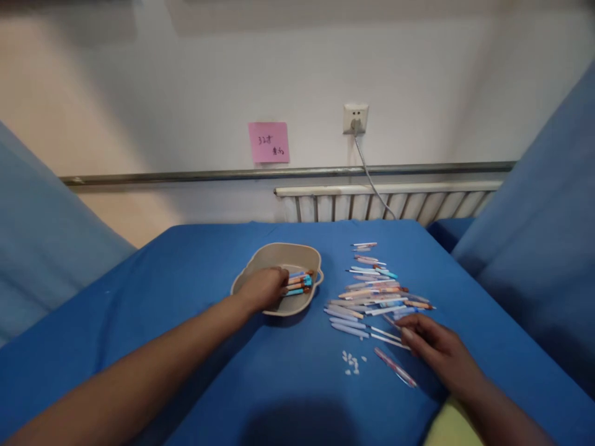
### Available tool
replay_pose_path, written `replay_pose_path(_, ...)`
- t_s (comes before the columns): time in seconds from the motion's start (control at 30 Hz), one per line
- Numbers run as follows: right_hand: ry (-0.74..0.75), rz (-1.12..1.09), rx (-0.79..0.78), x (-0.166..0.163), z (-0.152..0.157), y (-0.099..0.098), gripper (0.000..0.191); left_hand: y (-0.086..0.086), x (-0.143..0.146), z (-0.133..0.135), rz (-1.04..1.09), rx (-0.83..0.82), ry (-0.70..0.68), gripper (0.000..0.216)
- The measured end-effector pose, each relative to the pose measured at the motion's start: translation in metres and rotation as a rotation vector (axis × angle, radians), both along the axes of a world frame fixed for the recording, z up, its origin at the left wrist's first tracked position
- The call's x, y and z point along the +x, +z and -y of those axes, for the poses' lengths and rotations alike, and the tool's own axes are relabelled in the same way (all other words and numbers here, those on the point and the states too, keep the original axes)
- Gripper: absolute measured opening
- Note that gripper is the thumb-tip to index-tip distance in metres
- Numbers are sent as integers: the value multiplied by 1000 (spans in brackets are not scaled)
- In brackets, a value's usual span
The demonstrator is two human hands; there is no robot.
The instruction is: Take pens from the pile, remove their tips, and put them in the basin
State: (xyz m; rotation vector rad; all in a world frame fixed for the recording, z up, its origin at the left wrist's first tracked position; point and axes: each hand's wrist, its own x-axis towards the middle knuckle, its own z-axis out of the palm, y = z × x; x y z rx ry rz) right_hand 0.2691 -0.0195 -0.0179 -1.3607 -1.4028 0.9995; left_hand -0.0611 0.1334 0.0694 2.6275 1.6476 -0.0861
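Note:
My left hand [264,288] reaches into a beige plastic basin [279,250] with a small loop handle. Its fingers are closed around the left ends of several pens [297,284] with light blue, orange and brown parts. At the right edge of a spread-out pile of pen parts [372,297], my right hand [434,344] pinches a thin pen, mostly hidden by the fingers. White refill tubes [385,338] lie just left of those fingers. A pinkish pen [395,367] rests nearer to me, beside several tiny white pieces [351,362].
A blue cloth [195,266] covers the table. Behind it are a white radiator [385,198], a metal rail [186,176] and a wall socket [356,119] with a grey cord. A pink note [268,142] is on the wall. Blue curtains [548,179] hang at both sides.

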Motion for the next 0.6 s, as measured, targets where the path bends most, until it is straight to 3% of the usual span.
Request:
replay_pose_path(0.13,-90,-111,78,10,-10,10,31,14,13,11,69,79,13,27)
replay_pose_path(0.23,-182,-215,108,20,-16,15,30,11,33,39,252,193,-31,31)
replay_pose_path(0.3,-221,-226,124,24,-19,17,30,-1,49,64,442,229,-102,27)
replay_pose_path(0.43,-246,-237,147,24,-20,17,32,-37,78,105,643,126,-202,22)
replay_pose_path(0.6,-229,-236,140,24,-14,16,31,-63,83,113,648,4,-217,19)
